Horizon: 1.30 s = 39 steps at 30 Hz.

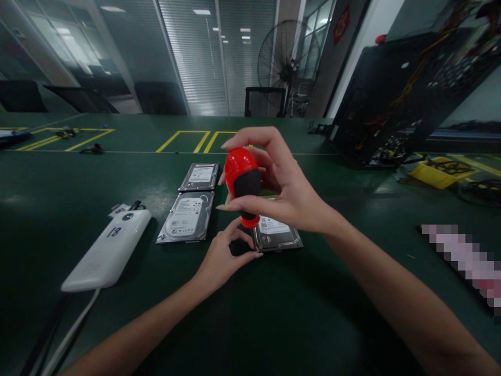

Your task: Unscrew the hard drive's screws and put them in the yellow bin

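Observation:
A stubby red-and-black screwdriver (pixel 246 183) is gripped in my right hand (pixel 287 190), its rounded handle end toward me. Below it lies a hard drive (pixel 279 241) with a white label, partly covered by the screwdriver and my hand. The screwdriver's tip is hidden behind its handle, so whether it touches the drive cannot be seen. My left hand (pixel 221 253) holds the near left corner of this drive between thumb and fingers. To the left, a second hard drive (pixel 186 216) lies flat, and a third hard drive (pixel 199 176) sits just behind it.
A white power bank (pixel 107 250) marked 18, with a cable, lies at the left. At the right are an open black computer case (pixel 368 104), a yellow tray (pixel 438 173) and a blurred pink item (pixel 465 256). Yellow tape (pixel 168 141) marks the green table (pixel 235 334).

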Available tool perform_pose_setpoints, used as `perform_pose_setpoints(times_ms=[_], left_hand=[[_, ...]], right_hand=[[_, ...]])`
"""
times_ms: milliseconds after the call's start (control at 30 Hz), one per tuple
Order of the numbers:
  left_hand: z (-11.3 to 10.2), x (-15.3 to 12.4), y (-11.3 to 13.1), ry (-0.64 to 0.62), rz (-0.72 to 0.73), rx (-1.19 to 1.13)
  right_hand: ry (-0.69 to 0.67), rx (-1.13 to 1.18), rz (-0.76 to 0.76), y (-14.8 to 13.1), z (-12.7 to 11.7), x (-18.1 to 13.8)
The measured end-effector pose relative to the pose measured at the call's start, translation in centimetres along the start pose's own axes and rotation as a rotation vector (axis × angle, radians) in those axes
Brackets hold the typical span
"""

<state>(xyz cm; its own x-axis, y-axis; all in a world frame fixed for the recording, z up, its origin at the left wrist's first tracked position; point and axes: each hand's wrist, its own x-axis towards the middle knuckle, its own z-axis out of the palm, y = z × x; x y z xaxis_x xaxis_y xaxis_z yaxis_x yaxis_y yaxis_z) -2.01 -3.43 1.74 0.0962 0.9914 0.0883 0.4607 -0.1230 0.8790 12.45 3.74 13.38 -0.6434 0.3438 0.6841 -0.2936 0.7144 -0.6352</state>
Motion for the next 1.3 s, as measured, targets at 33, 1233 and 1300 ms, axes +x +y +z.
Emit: perform_pose_setpoints(times_ms=[33, 1233, 1300], left_hand=[[0.0, 0.0, 0.0, 0.0, 0.002, -0.003], [-0.2, 0.1, 0.4, -0.032, 0.046, 0.055], [-0.2, 0.1, 0.3, -0.029, 0.037, 0.064]], right_hand=[[0.001, -0.001, -0.01, 0.0, 0.0, 0.0], [0.068, 0.153, 0.155, 1.0, 0.3, 0.2], [0.073, 0.151, 0.154, 1.2, 0.3, 0.2]])
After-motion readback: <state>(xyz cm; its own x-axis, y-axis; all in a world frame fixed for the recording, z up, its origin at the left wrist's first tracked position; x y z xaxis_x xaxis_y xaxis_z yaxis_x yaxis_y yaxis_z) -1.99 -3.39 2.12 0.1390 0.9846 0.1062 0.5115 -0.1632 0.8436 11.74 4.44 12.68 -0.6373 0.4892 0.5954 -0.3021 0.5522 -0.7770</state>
